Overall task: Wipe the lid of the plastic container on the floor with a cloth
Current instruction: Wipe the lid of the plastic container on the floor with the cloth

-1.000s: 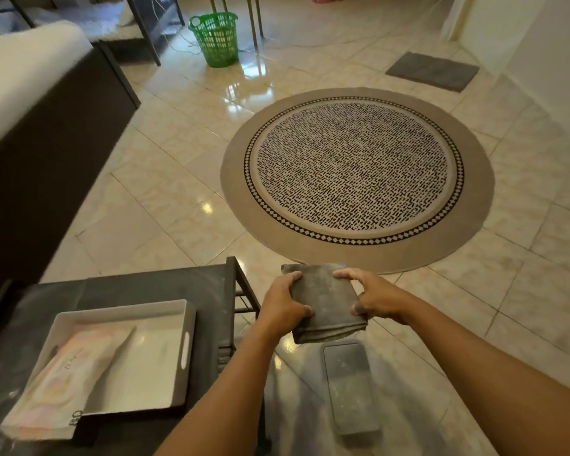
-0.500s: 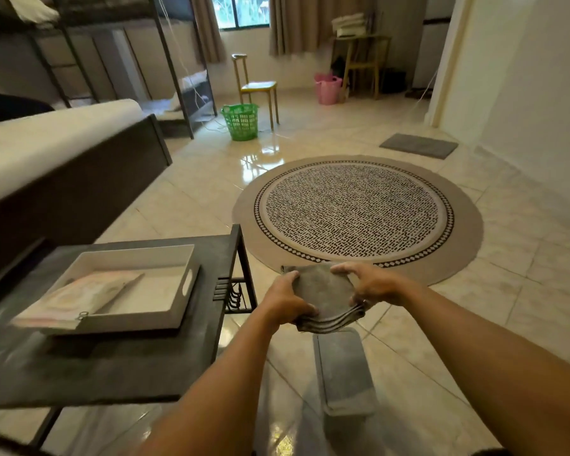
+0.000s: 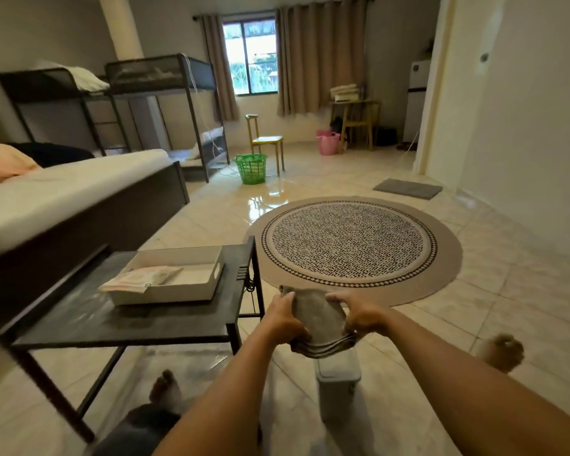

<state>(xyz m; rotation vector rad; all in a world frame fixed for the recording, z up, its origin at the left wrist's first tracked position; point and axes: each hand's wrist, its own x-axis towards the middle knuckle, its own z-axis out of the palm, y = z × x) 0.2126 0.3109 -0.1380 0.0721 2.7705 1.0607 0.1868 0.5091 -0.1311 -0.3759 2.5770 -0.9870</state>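
Hands first: the left hand (image 3: 285, 319) and the right hand (image 3: 359, 312) both clutch a folded grey cloth (image 3: 316, 320), one at each side edge, fingers curled over the top and thumbs tucked beneath. The cloth is doubled several times, its layered edges showing along the near side, and it sags a little between the two grips. Both forearms reach forward from the bottom of the view.

Directly below the cloth, on the tiled floor (image 3: 507, 307), stands the grey plastic container (image 3: 338, 386) with its lid (image 3: 338, 366) on. The cloth is held above the lid; its near edge overlaps the lid's far end in the view, so whether they touch cannot be told.

To the left is a dark metal side table (image 3: 145, 320). On it sits a white rectangular tray (image 3: 208, 281) with a slot handle in its end wall, and a pale packet with pink and green print (image 3: 142, 278) lies partly in the tray, one end hanging over the near rim. Its printing is too blurred to read.

Farther off, a round patterned rug (image 3: 352, 245) lies just beyond the hands. A green plastic basket (image 3: 250, 168) stands beside a yellow chair (image 3: 265, 143), and a pink bucket (image 3: 327, 142) sits near the curtains. What the basket and bucket hold cannot be made out.
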